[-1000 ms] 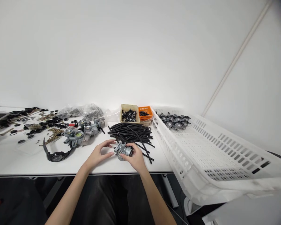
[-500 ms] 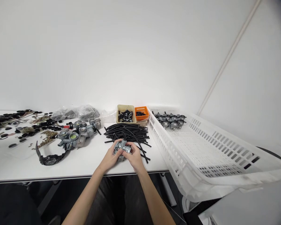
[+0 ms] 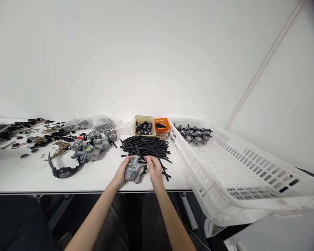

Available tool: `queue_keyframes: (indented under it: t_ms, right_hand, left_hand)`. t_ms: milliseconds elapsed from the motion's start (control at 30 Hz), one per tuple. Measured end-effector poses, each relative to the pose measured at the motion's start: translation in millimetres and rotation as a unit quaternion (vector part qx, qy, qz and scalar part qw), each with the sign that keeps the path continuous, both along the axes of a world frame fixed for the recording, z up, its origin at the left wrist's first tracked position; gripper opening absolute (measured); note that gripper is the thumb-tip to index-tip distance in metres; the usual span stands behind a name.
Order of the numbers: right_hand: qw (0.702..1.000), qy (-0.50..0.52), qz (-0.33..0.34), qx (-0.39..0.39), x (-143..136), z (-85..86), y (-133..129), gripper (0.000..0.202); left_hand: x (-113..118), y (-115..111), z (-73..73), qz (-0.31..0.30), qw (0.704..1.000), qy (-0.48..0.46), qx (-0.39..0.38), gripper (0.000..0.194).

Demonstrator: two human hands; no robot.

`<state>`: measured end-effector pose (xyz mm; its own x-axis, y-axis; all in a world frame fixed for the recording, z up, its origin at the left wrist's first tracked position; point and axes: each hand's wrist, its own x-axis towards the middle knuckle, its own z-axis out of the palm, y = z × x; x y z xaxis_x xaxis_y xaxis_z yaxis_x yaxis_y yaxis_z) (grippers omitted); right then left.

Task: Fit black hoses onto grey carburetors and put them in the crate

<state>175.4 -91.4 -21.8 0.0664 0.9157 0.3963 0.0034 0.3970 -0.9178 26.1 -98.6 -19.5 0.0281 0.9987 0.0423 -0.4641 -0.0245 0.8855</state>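
Observation:
My left hand (image 3: 121, 173) is closed around the left side of a grey metal carburetor (image 3: 133, 170). The carburetor is upright at the table's front edge, its round bore turned toward the right and a short black hose (image 3: 136, 150) at its top. Beside it on the right is my right hand (image 3: 154, 171), fingers stretched toward the carburetor's upper right; a small gap shows between palm and metal. Whether its fingertips touch the carburetor I cannot tell. Just behind both hands lies a pile of black rubber hoses (image 3: 146, 145).
A white perforated crate (image 3: 211, 174) on the right holds several carburetors (image 3: 195, 134). Behind the hoses stand a cream bin (image 3: 144, 134) and an orange basket (image 3: 162, 129) of small black parts. Leftward are more carburetors (image 3: 94, 144), a black wristwatch (image 3: 63, 172), brass parts (image 3: 61, 148) and plastic bags (image 3: 102, 122).
My right hand has come off the front of the carburetor to its right side. The carburetor is turned and more of its body shows. The view has shifted slightly left.

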Motion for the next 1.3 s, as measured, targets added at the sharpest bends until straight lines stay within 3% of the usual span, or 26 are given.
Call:
queue_keyframes:
  t_ms: [200,333,400,500,600,767,867,967,1033,1167,1300]
  right_hand:
    - [0.979,-0.109,-0.166,0.045,7,-6.3,7,0.02]
    - [0.936,-0.238,-0.236,0.11,22,-0.5,19,0.022]
    - [0.915,-0.295,-0.241,0.131,32,3.7,25,0.025]
    - [0.905,-0.356,-0.202,0.115,42,7.9,34,0.03]
    - [0.924,-0.332,-0.171,0.087,48,12.2,39,0.029]
    - [0.984,-0.073,-0.163,0.025,51,29.9,31,0.033]
    - [0.993,0.088,-0.061,-0.04,49,41.0,17,0.041]
    - [0.986,0.15,0.065,-0.031,43,46.0,3,0.039]
    - [0.986,0.129,0.108,0.007,37,44.8,-4,0.035]
    - [0.993,-0.028,0.084,0.079,13,32.7,-11,0.032]
    - [0.989,-0.086,0.074,0.1,-17,14.6,-9,0.06]
  left_hand:
    - [-5,-7,14.0,-0.001,0.987,-0.146,-0.073,0.044]
    - [-9,-6,14.7,0.047,0.976,-0.184,-0.103,0.046]
    - [-9,-5,13.8,0.059,0.975,-0.189,-0.104,0.047]
    - [-9,-3,13.1,0.066,0.974,-0.192,-0.102,0.046]
    - [-8,-3,14.2,0.07,0.972,-0.197,-0.108,0.046]
    - [-9,-4,16.2,0.114,0.959,-0.231,-0.116,0.033]
    - [-9,-4,14.1,0.129,0.956,-0.246,-0.099,0.032]
    - [-9,-3,11.0,0.14,0.952,-0.258,-0.083,0.033]
    - [-9,-3,10.1,0.141,0.951,-0.267,-0.071,0.035]
    - [-7,-5,12.2,0.126,0.955,-0.267,-0.039,0.039]
    - [-1,-6,12.4,0.117,0.965,-0.234,-0.02,0.043]
